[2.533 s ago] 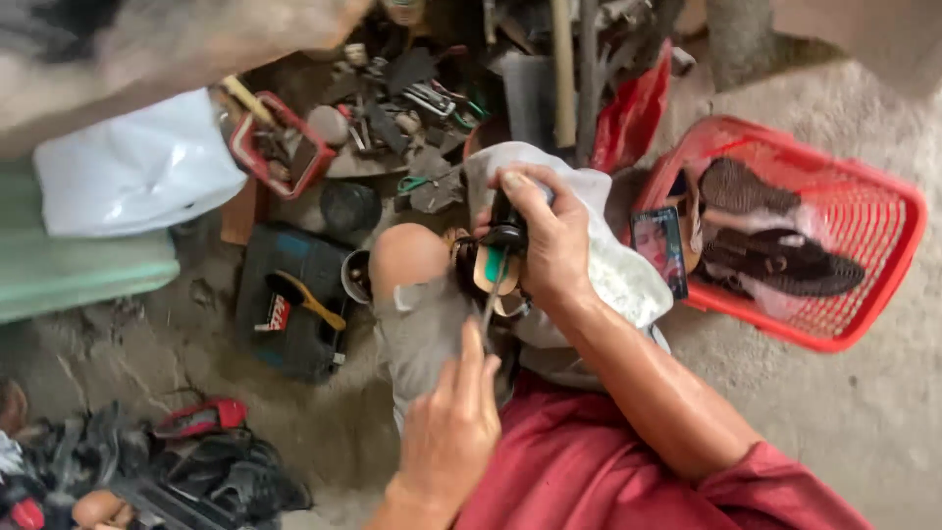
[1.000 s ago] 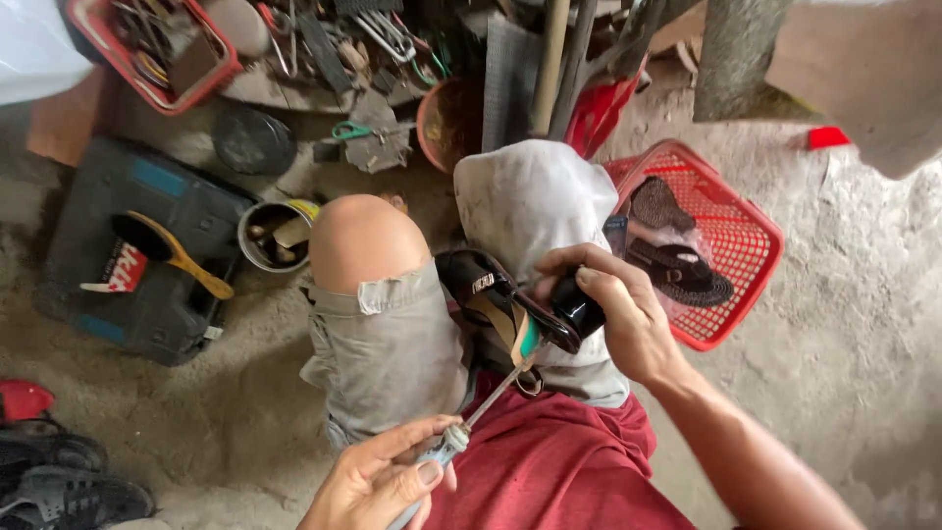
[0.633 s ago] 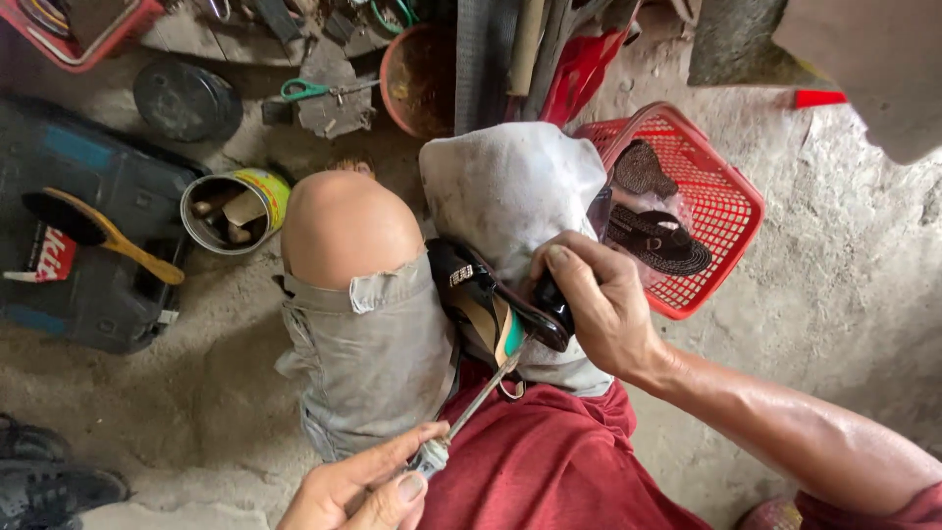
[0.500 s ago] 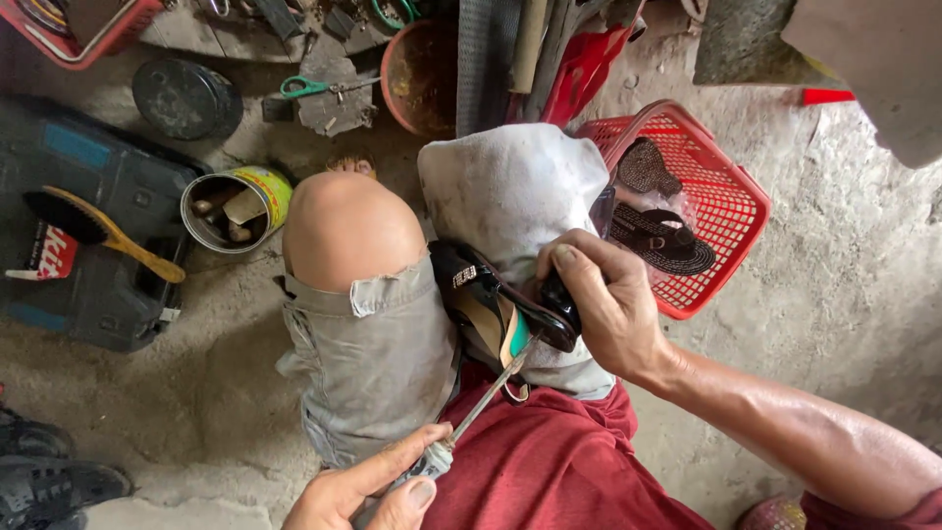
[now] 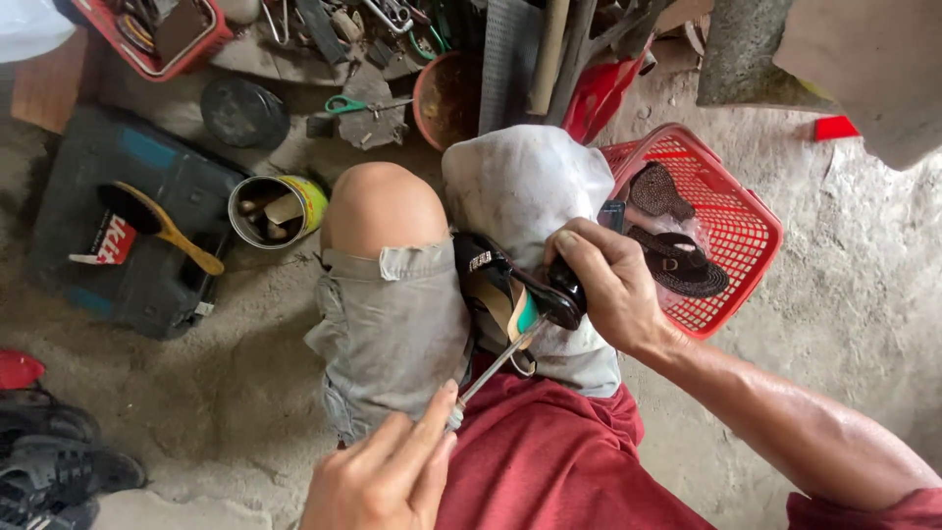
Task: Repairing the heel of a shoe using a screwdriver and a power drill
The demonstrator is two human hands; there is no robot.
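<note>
My right hand (image 5: 613, 285) is wrapped tight around a shiny black shoe (image 5: 510, 285). The shoe sits between my two knees, just left of that hand, with its tan inside facing up. My right knee is covered by a dusty grey cloth (image 5: 525, 191), and the shoe leans against it.

My left hand (image 5: 388, 476) is lower down, close to me. Its fingers are closed around the handle of a thin metal tool (image 5: 496, 363). The tool slants up from this hand to the shoe, and its tip touches the inside of the shoe, close to my right hand.

Just past my right hand, on the floor, is a red basket (image 5: 751, 250) with dark sandals (image 5: 677, 260) in it. Far out to the left of my left hand is a dark tool case (image 5: 118, 280) with a brush (image 5: 162, 221) lying on top. Beside the case, by my bare left knee, stands a tin can (image 5: 270, 208). Above my hands there are green scissors (image 5: 358, 103) and a brown bowl (image 5: 446, 98).
</note>
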